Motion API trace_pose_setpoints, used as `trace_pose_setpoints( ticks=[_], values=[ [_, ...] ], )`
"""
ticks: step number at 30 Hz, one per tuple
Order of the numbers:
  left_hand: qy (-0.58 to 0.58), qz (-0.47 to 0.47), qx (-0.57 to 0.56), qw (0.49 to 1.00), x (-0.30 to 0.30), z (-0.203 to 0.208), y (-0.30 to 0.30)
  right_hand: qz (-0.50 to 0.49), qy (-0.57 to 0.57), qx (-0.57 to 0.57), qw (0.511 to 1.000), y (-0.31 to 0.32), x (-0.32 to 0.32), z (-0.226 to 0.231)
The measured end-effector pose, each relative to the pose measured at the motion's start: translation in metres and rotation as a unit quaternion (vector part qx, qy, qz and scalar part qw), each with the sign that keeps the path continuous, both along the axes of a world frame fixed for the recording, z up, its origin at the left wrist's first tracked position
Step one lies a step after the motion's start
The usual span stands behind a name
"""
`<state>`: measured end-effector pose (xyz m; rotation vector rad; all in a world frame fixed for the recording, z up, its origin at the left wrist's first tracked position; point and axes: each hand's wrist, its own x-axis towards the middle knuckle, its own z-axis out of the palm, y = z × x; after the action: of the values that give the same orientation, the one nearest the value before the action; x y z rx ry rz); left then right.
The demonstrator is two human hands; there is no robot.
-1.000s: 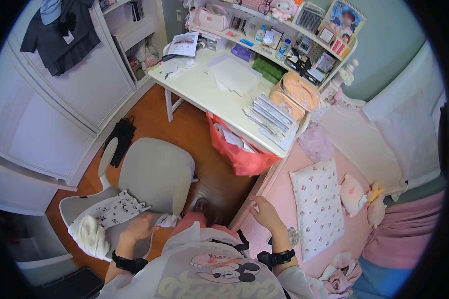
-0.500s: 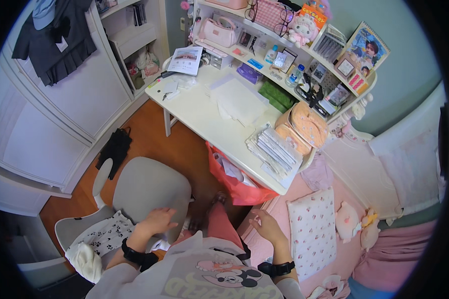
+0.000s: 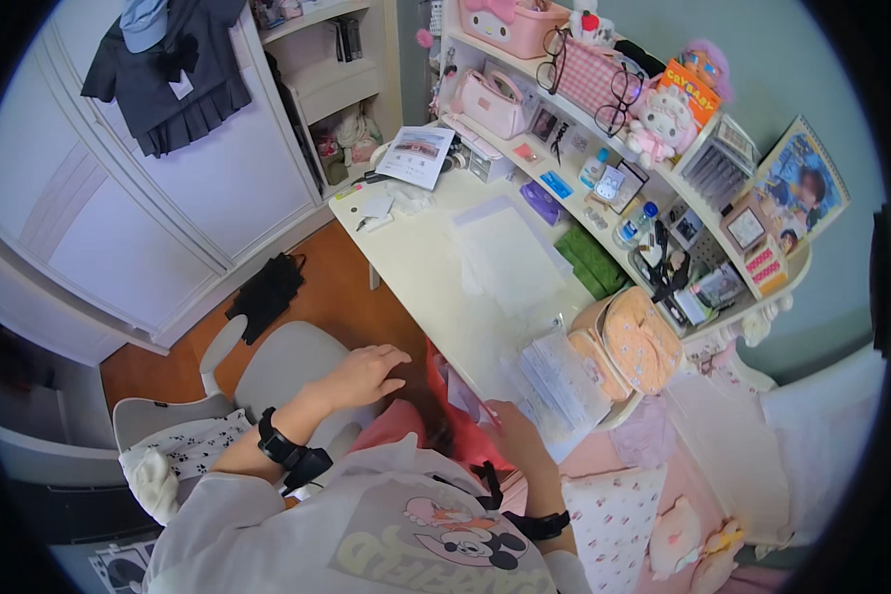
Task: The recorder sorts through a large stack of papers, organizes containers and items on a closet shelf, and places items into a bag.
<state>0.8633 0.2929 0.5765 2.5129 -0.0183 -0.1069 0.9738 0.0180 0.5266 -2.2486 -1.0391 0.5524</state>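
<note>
My left hand (image 3: 371,376) reaches forward over the gap between the grey chair and the white desk (image 3: 416,267), fingers stretched and holding nothing. My right hand (image 3: 515,434) is at the desk's front edge, beside the red bag (image 3: 455,401); its fingers are blurred, and I cannot tell whether they touch the bag. The bag hangs below the edge with white paper inside, partly hidden by my arms. Close to my right hand, a stack of papers in clear sleeves (image 3: 564,381) lies on the desk next to an orange patterned pouch (image 3: 642,342).
A grey chair (image 3: 287,364) with a white patterned cloth stands at left. Loose white sheets (image 3: 510,257) and a booklet (image 3: 416,156) lie on the desk. Shelves with a water bottle (image 3: 634,226) and plush toys rise behind. A pink bed is at right, a black bag (image 3: 267,295) on the floor.
I have moved closer to the desk. Both hands have come forward, the right one up to the desk edge by the red bag, the left off the chair seat toward the desk.
</note>
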Motion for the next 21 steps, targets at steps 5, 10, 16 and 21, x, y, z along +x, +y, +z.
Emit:
trace_pose_setpoints(
  ticks=[5, 10, 16, 21],
  values=[
    [-0.021, 0.049, -0.01, 0.999, 0.038, -0.024, 0.004, 0.008, 0.053, 0.06, 0.997, 0.013, 0.015, -0.017],
    [-0.025, 0.072, -0.052, 0.996, 0.087, -0.075, 0.024, -0.019, 0.085, 0.041, 0.995, 0.018, 0.025, -0.027],
    [0.053, 0.163, -0.026, 0.985, 0.165, -0.131, 0.084, -0.089, 0.108, 0.001, 0.99, 0.035, 0.056, -0.032],
    [0.025, 0.172, 0.025, 0.985, 0.233, -0.168, 0.144, -0.146, 0.125, -0.021, 0.981, 0.078, 0.082, -0.043]
  ],
)
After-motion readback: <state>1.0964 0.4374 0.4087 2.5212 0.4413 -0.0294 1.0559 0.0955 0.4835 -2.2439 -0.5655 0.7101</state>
